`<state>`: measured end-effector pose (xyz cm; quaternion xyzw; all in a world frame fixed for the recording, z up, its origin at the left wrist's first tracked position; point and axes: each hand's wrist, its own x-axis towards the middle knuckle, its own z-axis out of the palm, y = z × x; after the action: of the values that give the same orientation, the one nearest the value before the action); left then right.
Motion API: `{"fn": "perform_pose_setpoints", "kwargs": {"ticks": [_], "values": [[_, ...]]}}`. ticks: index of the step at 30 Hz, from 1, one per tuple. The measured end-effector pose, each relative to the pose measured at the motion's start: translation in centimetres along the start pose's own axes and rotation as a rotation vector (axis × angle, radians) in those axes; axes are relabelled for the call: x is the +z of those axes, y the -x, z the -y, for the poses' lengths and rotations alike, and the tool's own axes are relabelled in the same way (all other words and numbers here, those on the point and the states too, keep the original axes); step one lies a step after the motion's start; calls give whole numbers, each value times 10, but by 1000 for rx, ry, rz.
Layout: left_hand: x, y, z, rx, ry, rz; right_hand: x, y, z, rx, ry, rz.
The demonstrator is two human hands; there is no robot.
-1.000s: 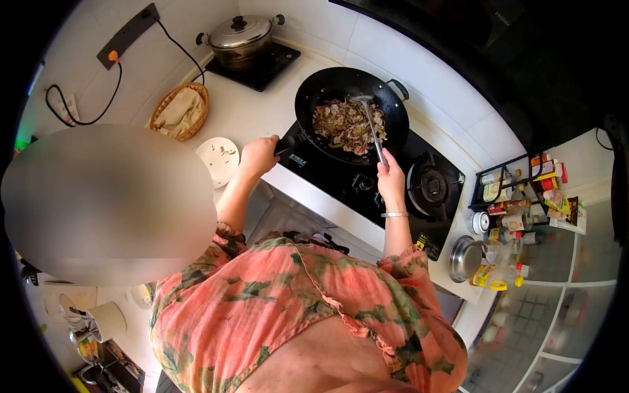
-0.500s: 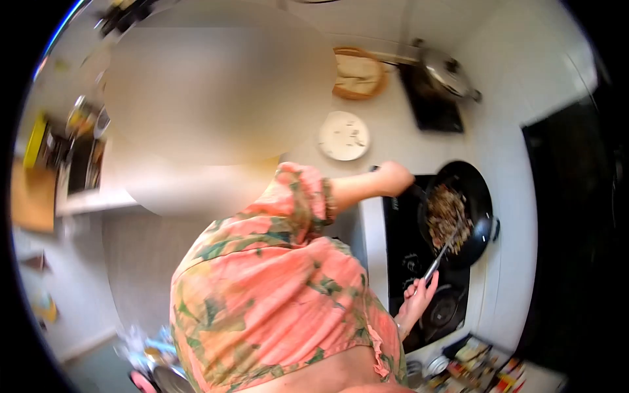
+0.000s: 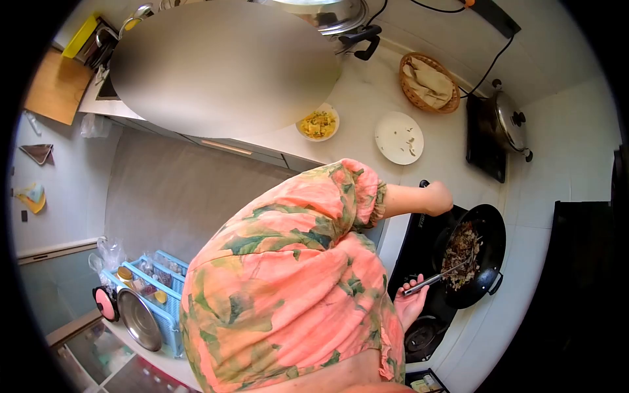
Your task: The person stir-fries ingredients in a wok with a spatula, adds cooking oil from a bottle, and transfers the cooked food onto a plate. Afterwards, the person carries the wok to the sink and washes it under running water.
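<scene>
My left hand (image 3: pixel 438 198) is closed around the long handle of a black wok (image 3: pixel 493 262) on the stove. The handle's black end (image 3: pixel 424 184) sticks out past the fist. My right hand (image 3: pixel 411 299) grips the metal handle of a cooking utensil (image 3: pixel 429 283), palm partly turned up. The utensil reaches into the wok, and its far end is buried in the food, so its kind is hidden. Browned, shredded-looking food (image 3: pixel 462 252) lies in the wok. Both forearms stretch out from a pink and green patterned top (image 3: pixel 282 281).
A white plate with scraps (image 3: pixel 393 147), a bowl of yellow food (image 3: pixel 318 124) and a wicker basket (image 3: pixel 407 85) stand on the counter. Behind is a lidded pot (image 3: pixel 508 124). A second burner (image 3: pixel 422 339) lies near my right wrist. A blurred oval hides part of the counter.
The view has shifted, so the wok, plate and basket appear farther right and lower. The bowl of yellow food has come into sight. Both hands keep their grips.
</scene>
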<state>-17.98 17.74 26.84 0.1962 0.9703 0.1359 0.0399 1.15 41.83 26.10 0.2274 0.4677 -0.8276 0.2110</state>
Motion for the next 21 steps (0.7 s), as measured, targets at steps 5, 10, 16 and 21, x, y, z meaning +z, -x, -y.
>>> {"fn": "perform_pose_setpoints", "kwargs": {"ticks": [5, 10, 16, 21], "values": [[-1, -2, -4, 11, -20, -2, 1, -4, 2, 1, -88, 82], [-1, -2, -4, 7, 2, 3, 0, -7, 1, -3, -141, 80], [1, -3, -3, 23, -14, -8, 5, 4, 16, -75, -76, 8], [1, -5, -3, 51, 18, 9, -7, 33, 44, -231, 237, -182]]}}
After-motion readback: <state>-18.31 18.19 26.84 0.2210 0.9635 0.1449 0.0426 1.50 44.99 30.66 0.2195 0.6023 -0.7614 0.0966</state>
